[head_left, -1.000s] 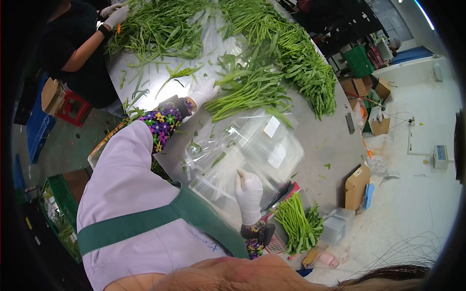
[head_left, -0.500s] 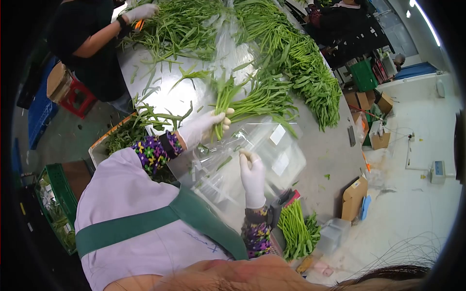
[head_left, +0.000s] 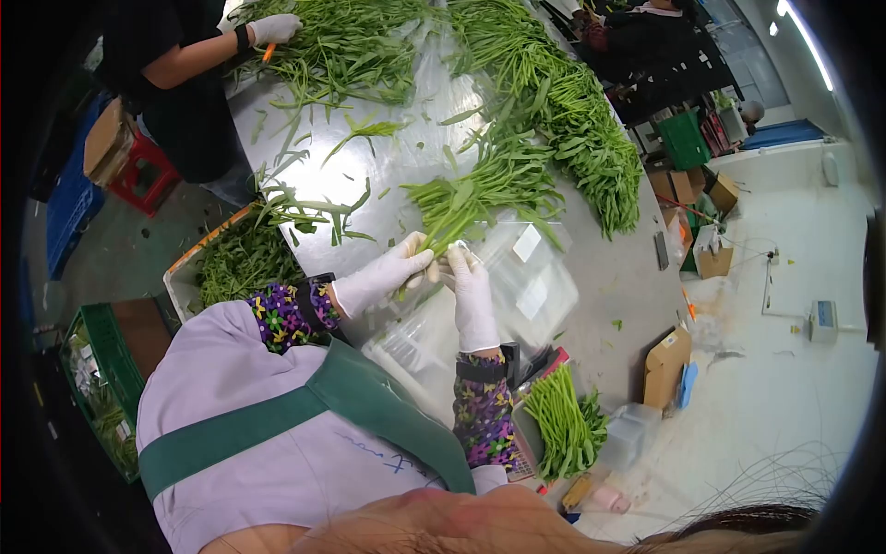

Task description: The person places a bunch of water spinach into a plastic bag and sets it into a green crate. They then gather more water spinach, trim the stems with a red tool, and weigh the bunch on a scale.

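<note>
My gloved left hand (head_left: 383, 275) is closed around the stem ends of a bunch of water spinach (head_left: 452, 217), whose leaves spread away over the table. Right beside it, my gloved right hand (head_left: 471, 300) has its fingers drawn together in a pinch at the side of the stems. What sits between those fingertips is too small to make out. Beneath both hands lie clear plastic bags (head_left: 531, 277) with white labels. Loose leaves and a stray sprig (head_left: 365, 134) are scattered on the metal table (head_left: 604, 286).
Piles of water spinach (head_left: 591, 148) cover the far table. A co-worker's gloved hand (head_left: 275, 30) holds something orange at the upper left. A bin of greens (head_left: 245, 263) stands left. Trimmed greens (head_left: 558, 420) and a cardboard box (head_left: 666, 369) are at the right.
My right hand has moved up and left to meet my left hand at the stems. The bunch has tipped from upright to lying away from me over the other greens.
</note>
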Demonstrator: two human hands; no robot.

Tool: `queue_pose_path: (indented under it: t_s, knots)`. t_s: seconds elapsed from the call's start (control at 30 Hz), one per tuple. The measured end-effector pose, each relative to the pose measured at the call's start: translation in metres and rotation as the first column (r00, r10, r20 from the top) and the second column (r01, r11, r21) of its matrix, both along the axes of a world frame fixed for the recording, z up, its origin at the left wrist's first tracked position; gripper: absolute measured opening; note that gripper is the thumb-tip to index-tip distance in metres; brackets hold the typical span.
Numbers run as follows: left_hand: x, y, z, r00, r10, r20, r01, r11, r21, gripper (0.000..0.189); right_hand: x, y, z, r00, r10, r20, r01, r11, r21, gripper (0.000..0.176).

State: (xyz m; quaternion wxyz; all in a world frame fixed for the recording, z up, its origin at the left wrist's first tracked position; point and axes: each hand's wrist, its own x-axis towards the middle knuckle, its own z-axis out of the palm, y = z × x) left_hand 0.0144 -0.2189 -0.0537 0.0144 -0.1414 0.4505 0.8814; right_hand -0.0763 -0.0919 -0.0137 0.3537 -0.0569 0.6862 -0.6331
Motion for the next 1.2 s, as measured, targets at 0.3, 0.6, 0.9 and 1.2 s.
queue_pose_path:
  t_s: [0.3, 0.6, 0.9, 1.2]
  knots:
    - [-0.001, 0.023, -0.051, 0.956, 0.249, -0.158, -0.294, 0.763, -0.576, 0.022, 0.014, -0.008, -0.002, 0.963, -0.009, -0.270, 0.043, 0.992, 0.120, 0.017]
    - [0.014, 0.005, -0.002, 0.996, -0.049, 0.081, 0.042, 0.996, 0.083, 0.019, 0.011, -0.006, -0.013, 0.995, -0.082, -0.059, 0.076, 0.993, -0.088, 0.018]
    - [0.009, 0.006, -0.006, 0.972, 0.184, 0.144, -0.190, 0.981, 0.028, 0.023, 0.014, -0.008, -0.029, 0.993, -0.035, -0.114, 0.032, 0.999, -0.029, 0.013]
    - [-0.002, -0.023, -0.002, 0.904, 0.323, 0.281, -0.395, 0.882, 0.257, 0.026, 0.032, -0.014, -0.012, 0.956, -0.253, -0.150, 0.233, 0.963, -0.138, 0.015]
